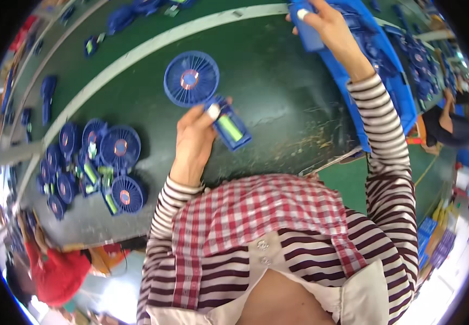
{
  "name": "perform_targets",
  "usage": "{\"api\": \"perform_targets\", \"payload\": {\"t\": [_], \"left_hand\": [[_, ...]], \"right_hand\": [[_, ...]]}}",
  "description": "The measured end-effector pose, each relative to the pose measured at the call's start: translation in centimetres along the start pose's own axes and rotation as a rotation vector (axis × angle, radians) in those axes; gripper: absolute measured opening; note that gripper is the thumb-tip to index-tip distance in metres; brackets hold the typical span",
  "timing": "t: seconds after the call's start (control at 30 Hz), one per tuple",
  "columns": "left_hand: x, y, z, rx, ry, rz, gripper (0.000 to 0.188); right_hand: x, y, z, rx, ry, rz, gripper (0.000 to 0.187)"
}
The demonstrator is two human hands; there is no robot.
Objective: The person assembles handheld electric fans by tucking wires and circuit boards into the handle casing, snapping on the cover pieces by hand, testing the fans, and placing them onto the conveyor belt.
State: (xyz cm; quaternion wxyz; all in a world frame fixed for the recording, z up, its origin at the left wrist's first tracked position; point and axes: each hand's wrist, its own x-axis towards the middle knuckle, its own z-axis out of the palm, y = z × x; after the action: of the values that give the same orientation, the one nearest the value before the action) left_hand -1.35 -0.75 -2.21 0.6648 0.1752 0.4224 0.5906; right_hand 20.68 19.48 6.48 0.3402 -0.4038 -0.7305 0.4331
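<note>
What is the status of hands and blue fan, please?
Left hand holding blue fan, green piece exposed. Right hand holding blue part near blue bin. Fan pile left, apart from held fan.

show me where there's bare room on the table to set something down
Bare green tabletop lies between the held fan and the blue bin; a smaller patch lies between the left hand and the fan cluster. That cluster and the bin are crowded with blue parts.

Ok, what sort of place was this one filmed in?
Probably a factory assembly area: blue fans, some with green parts exposed, are heaped on the dark green workbench, a blue bin at right holds blue plastic parts, and a person in red is at lower left.
</note>
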Motion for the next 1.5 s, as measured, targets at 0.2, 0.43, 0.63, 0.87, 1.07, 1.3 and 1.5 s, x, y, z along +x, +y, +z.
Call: {"api": "perform_targets", "payload": {"t": [0.2,0.43,0.63,0.87,1.07,1.3,1.5], "left_hand": [[0.1,1.6,1.7,-0.045,-0.171,0.014,0.038],[-0.2,0.6,0.8,0.006,-0.128,-0.051,0.025],[0.0,-0.3,0.5,0.025,-0.138,-0.138,0.035],[0.0,-0.1,0.7,0.02,-0.145,-0.162,0.034],[0.1,-0.3,1.1,0.007,-0.136,-0.124,0.029],[0.0,0.3,0.9,0.058,0.053,0.066,0.023],[-0.1,0.4,1.2,0.061,0.082,0.111,0.021]], "right_hand": [[-6.2,3.0,7.9,-0.059,-0.325,-0.067,0.04],[-7.4,1.9,10.7,0.007,-0.352,0.074,0.039],[-7.8,2.3,10.9,0.249,-0.353,0.218,0.037],[-7.9,3.4,11.2,-0.085,-0.264,0.14,0.03],[-7.9,3.1,11.5,-0.003,-0.195,0.136,0.026],[-10.4,2.1,10.5,-0.009,-0.153,-0.165,0.039],[-12.5,0.8,11.7,0.246,-0.229,-0.134,0.046]]}}
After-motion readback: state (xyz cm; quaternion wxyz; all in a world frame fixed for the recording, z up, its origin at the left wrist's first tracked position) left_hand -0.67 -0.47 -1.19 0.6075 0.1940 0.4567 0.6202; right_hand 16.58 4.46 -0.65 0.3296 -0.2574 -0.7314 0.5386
